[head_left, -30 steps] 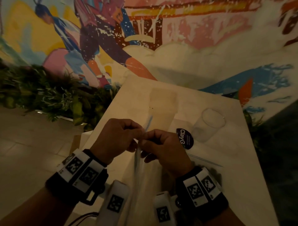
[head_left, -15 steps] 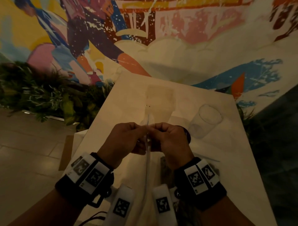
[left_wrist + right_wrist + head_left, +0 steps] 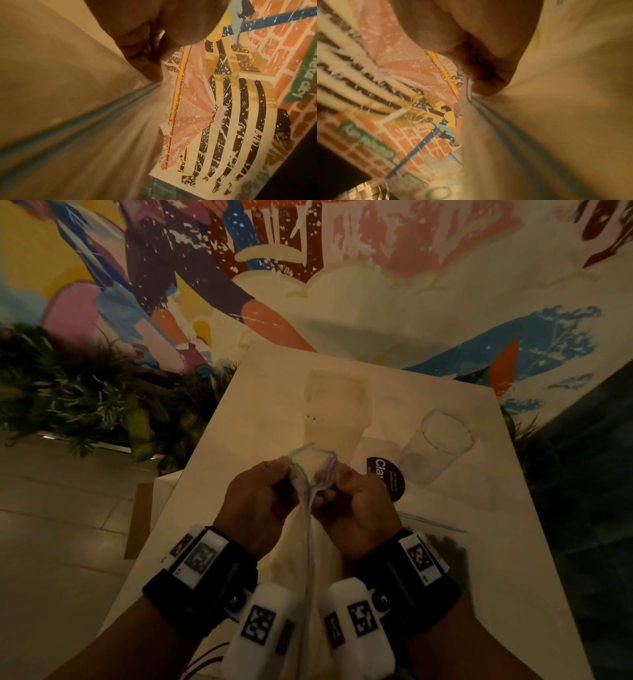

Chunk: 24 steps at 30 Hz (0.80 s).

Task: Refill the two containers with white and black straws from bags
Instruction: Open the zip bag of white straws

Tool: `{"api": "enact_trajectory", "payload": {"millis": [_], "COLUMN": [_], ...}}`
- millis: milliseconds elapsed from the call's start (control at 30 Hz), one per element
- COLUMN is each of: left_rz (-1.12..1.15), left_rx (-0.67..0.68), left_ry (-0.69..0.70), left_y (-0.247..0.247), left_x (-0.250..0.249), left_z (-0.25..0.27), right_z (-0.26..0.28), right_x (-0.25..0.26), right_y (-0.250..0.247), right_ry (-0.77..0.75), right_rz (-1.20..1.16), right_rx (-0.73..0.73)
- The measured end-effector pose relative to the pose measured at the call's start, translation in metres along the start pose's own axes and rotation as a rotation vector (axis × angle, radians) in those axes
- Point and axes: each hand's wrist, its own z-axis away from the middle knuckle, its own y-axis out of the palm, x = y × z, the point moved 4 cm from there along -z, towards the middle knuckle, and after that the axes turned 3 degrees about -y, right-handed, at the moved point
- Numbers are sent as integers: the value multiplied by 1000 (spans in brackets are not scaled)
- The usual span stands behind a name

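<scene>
Both hands hold a clear zip bag (image 3: 310, 529) upright above the table. My left hand (image 3: 260, 501) pinches one side of the bag's mouth, my right hand (image 3: 356, 505) the other, and the blue zip strip (image 3: 310, 451) gapes in a loop between them. In the left wrist view the zip strip (image 3: 96, 111) runs blurred below the curled fingers (image 3: 142, 44); the right wrist view shows the strip (image 3: 489, 108) under the pinching fingers (image 3: 481, 75). An empty clear glass (image 3: 438, 446) stands at the table's right. A second glass (image 3: 337, 409) stands further back, faint. What the bag holds I cannot make out.
A dark round sticker or coaster (image 3: 388, 477) lies just right of my right hand. A second bag's blue strip (image 3: 435, 523) lies flat on the pale table (image 3: 260, 405). Green plants (image 3: 85, 402) line the left; a painted mural wall (image 3: 376, 268) rises behind.
The bag's zip was pinched shut between the hands; now the hands have pulled apart and the mouth stands open in a loop. Hands have risen slightly toward the table's middle.
</scene>
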Motion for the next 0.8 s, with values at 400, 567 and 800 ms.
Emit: {"api": "enact_trajectory", "payload": {"millis": [400,567,800], "left_rz": [-785,-288,51], "left_rx": [-7,14,-1], "left_ry": [101,-63,-128], "left_y": [14,5,-5], "left_x": [-12,-3,7], "left_z": [17,14,8], "right_z": [23,18,31], "right_x": [21,19,18], "right_y": [-8,-16,-20], "right_ry": [-408,-152,-200], "right_rz": [880,411,850], "right_rx": [27,-37,-1]}}
